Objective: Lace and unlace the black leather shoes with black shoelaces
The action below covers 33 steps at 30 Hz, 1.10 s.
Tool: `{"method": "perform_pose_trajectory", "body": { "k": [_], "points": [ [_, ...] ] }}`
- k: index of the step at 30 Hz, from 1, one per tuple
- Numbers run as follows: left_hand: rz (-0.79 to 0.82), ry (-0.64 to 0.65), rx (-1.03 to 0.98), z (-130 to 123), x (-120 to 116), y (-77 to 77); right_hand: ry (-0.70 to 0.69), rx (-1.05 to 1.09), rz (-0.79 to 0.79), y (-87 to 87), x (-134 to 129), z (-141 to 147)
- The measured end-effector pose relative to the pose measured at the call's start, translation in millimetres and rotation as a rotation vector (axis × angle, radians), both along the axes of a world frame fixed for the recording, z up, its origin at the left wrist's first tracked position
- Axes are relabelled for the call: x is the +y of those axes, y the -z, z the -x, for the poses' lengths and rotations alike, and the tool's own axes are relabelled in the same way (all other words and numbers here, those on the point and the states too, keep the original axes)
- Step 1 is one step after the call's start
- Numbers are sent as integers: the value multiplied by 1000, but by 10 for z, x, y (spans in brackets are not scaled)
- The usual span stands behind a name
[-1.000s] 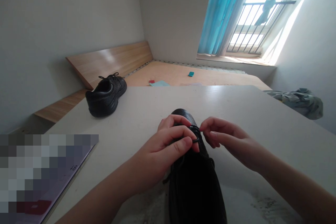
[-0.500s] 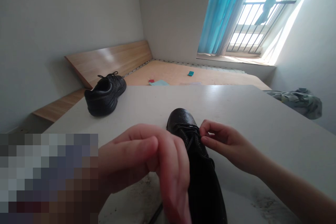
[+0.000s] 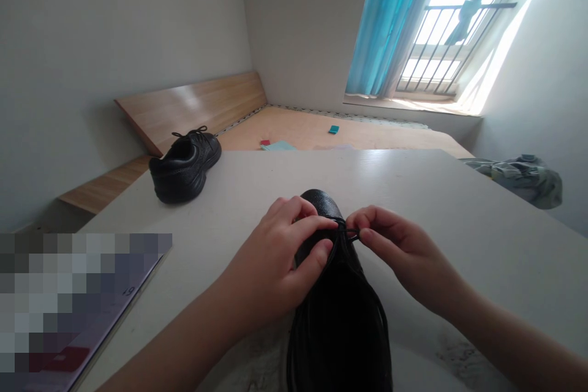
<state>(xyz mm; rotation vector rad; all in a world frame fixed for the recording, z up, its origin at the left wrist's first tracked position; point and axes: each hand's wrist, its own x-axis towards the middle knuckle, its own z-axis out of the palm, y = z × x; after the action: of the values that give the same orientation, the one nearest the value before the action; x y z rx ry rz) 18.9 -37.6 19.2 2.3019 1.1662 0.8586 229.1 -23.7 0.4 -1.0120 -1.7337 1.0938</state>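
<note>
In front of me a black leather lace-up shoe [image 3: 340,331] stands on the table, its toe pointing away. My right hand [image 3: 390,236] pinches a thin black shoelace [image 3: 351,231] at the shoe's right side, drawing out a short stretch between thumb and fingers. Over the shoe's left side lies my left hand [image 3: 285,251]. Its index fingertip touches the lacing, and its thumb is apart from it, lower on the shoe's upper. Part of the toe and the left side are covered by that hand.
A second black shoe [image 3: 184,165], its lace tied in a bow, stands at the table's far left edge. A booklet [image 3: 114,303], partly blurred out, lies at the near left. Beyond the white table [image 3: 257,180] is a bed [image 3: 303,122]. Crumpled fabric [image 3: 523,177] is at the right.
My left hand has moved away from the camera and down onto the shoe, uncovering its opening and the booklet's edge. My right hand now holds a stretch of lace slightly out from the shoe.
</note>
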Motion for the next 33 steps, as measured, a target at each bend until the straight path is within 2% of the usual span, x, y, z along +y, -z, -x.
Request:
{"method": "perform_pose_trajectory", "body": {
  "k": [4, 11, 15, 17, 20, 25, 28, 31, 33],
  "points": [
    [40, 15, -4, -7, -12, -1, -43, -4, 57, -30, 16, -23],
    [199, 29, -139, -12, 2, 27, -129, 64, 77, -75, -54, -27],
    [189, 46, -105, -12, 12, 17, -237, 96, 188, -83, -57, -62],
    [196, 46, -105, -16, 17, 11, -234, 68, 217, -90, -42, -75],
    [225, 44, -131, -21, 20, 11, -92, -79, 117, -108, 2, -103],
    [287, 30, -195, -15, 24, 26, 325, -520, -242, -130, 127, -240],
    [316, 29, -230, -7, 35, 33, 444, -681, -401, -144, 208, -336],
    [367, 35, -290, 2, 50, 42, 512, -707, -523, -176, 291, -426],
    [412, 38, -330, 10, 59, 53, 504, -572, -442, -205, 334, -484]
  ]
}}
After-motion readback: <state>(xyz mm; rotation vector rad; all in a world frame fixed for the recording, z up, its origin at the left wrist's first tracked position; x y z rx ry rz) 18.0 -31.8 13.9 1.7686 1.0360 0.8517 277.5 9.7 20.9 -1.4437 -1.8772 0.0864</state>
